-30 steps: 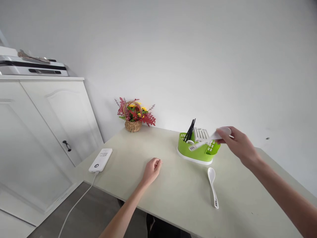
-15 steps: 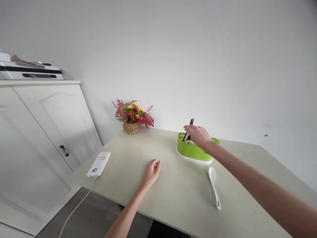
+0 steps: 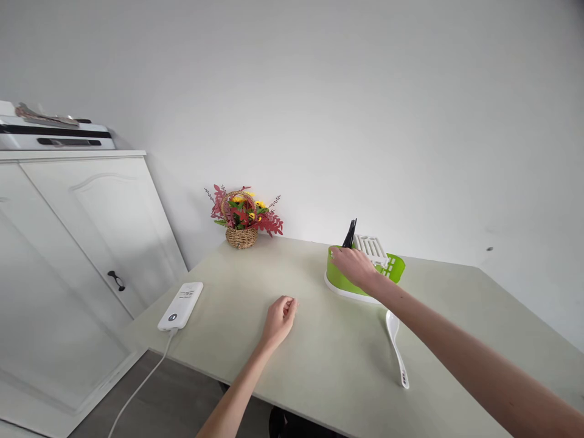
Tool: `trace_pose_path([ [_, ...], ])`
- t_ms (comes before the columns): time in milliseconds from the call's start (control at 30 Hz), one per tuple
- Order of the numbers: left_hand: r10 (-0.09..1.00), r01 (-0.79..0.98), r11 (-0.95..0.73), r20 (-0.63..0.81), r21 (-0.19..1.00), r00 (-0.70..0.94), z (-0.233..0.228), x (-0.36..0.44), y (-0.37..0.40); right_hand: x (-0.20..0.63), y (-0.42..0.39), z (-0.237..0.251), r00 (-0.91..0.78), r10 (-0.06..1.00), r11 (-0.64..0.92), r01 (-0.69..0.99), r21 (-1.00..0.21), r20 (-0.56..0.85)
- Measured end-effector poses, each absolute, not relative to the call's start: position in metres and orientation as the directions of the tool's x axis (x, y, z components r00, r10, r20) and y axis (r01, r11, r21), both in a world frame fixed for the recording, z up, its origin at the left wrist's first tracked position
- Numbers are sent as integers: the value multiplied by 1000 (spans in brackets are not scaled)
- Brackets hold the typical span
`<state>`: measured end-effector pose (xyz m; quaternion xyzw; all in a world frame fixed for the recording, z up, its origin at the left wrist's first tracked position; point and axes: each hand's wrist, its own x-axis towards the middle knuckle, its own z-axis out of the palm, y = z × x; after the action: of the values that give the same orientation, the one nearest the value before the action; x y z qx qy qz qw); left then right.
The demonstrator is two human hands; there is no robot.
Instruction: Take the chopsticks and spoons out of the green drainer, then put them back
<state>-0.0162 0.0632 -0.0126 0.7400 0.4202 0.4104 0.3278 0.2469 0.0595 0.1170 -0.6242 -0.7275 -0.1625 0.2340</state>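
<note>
My right hand (image 3: 352, 266) reaches across the table to the front left rim of a green cutlery holder (image 3: 395, 266). Its fingers lie against the rim and I see nothing in them. Black chopsticks (image 3: 350, 233) stand in the holder's left part, and a white slotted insert (image 3: 371, 246) sits behind my hand. A white spoon (image 3: 396, 348) lies on the table (image 3: 319, 359) just under my right forearm, bowl toward the holder. My left hand (image 3: 279, 316) rests on the table in a loose fist, holding nothing, well to the left of the holder.
A wicker basket of red and yellow flowers (image 3: 241, 214) stands at the table's back against the wall. A white power bank (image 3: 181, 297) with a cable lies near the left edge. A white cabinet (image 3: 91, 231) with an appliance (image 3: 55, 135) on top stands to the left.
One second ago my right hand held a white spoon above the holder. It then moved left over the holder, and now sits lower at the front rim without the spoon. My left hand stayed still.
</note>
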Motion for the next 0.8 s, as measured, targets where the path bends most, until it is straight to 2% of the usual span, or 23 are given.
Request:
trace_pose_path([
  [100,895,355,-424,325,833,307,-13,-16,62,252,38,127,-136,862,174,984,-34,488],
  [200,898,359,-415,314,836,309,-13,-15,62,265,1,133,-159,843,198,980,-23,513],
  [300,900,355,-409,307,841,310,-14,-15,62,288,-38,123,-234,811,274,962,5,536],
  [367,898,353,-411,307,840,315,-14,-14,62,307,-56,108,-199,840,234,972,-6,504],
  [467,891,351,-424,315,835,328,-13,-14,61,335,-72,83,15,966,24,988,-150,258],
  [567,890,355,-428,320,831,324,-12,-14,61,350,-74,58,183,982,-164,949,-270,46],
  [733,893,360,-420,310,833,325,-9,-15,60,341,-64,27,243,958,-283,885,-371,-151],
  [800,891,352,-420,307,836,334,-7,-15,59,329,-58,19,236,954,-293,874,-388,-187],
])
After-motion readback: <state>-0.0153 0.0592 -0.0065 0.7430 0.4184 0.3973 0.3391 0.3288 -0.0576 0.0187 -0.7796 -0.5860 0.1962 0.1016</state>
